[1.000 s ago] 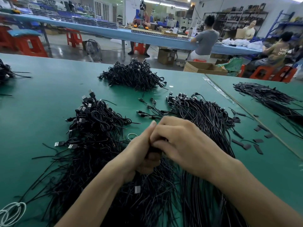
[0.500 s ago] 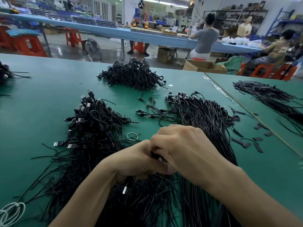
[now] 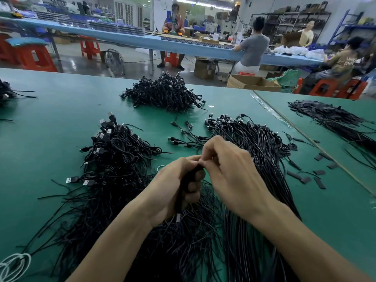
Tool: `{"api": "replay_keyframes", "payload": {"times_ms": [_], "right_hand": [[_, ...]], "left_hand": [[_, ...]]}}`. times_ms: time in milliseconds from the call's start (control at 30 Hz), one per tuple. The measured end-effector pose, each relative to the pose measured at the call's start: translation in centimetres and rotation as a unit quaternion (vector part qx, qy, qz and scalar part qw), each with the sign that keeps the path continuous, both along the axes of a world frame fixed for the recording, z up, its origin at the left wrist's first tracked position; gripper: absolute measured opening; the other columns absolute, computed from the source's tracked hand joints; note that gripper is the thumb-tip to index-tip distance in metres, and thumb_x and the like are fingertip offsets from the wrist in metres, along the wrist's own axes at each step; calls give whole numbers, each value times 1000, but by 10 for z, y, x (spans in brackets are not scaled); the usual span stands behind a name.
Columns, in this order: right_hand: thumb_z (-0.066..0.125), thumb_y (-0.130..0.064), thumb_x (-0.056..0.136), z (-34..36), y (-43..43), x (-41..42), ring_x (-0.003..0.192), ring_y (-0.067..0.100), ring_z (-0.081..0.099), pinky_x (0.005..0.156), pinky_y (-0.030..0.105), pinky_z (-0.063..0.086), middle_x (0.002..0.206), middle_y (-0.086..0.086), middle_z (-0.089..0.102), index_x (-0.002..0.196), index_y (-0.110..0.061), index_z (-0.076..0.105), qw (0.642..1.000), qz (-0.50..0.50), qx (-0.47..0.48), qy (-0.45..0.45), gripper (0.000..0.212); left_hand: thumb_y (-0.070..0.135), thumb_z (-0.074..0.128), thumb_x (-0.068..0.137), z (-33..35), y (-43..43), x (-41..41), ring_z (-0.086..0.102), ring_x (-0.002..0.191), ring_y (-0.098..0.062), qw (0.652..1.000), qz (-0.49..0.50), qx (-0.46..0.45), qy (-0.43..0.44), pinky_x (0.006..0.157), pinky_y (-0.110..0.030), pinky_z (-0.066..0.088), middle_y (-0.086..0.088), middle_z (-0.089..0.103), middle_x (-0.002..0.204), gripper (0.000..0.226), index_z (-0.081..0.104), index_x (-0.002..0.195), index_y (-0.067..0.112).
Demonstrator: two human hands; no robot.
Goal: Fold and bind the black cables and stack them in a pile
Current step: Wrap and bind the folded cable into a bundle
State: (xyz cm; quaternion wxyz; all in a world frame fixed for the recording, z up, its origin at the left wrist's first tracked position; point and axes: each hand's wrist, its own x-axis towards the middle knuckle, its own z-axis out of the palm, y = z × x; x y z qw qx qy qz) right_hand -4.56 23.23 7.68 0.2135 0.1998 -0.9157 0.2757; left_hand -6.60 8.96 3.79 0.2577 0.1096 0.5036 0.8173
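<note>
Matt green table mat (image 3: 50,123) — black cables (image 3: 264,151) faintly glossy, with shiny metal plugs.

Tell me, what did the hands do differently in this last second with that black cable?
Little moved. The thumb of the left hand, straight up a second ago, has curled down round the folded cable. The right hand keeps pinching the cable's top end, and more of the cable now shows between the hands. Neither let go. The cable piles on the green table lie as before.

Folded black cable bundle (image 3: 183,187) held upright above loose cable heaps (image 3: 114,159)
</note>
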Motion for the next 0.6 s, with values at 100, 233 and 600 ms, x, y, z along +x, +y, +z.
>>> {"api": "replay_keyframes", "payload": {"times_ms": [100,233,600], "right_hand": [[69,-7,89,-7,-5,-2,68,7,58,64,23,50,72,-9,60,79,-27,53,978,-40,-205,-15,28],[69,-2,89,-14,-10,-6,73,12,61,71,27,54,76,-6,63,76,-25,52,927,-42,-367,-69,31],[57,11,91,-17,-8,-4,55,-3,52,53,10,43,62,-7,58,71,-14,47,812,88,-509,-273,34]], "left_hand": [[11,45,99,-4,2,0,53,66,-7,995,71,14,73,56,-21,47,3,60,77,30,71,113,17],[42,59,91,-9,-3,-7,58,106,-3,920,185,-224,264,80,-14,47,13,61,111,20,58,111,43],[3,44,100,-3,-14,-9,72,98,-21,968,193,-34,155,81,-26,57,-11,76,103,27,66,113,13]]}}
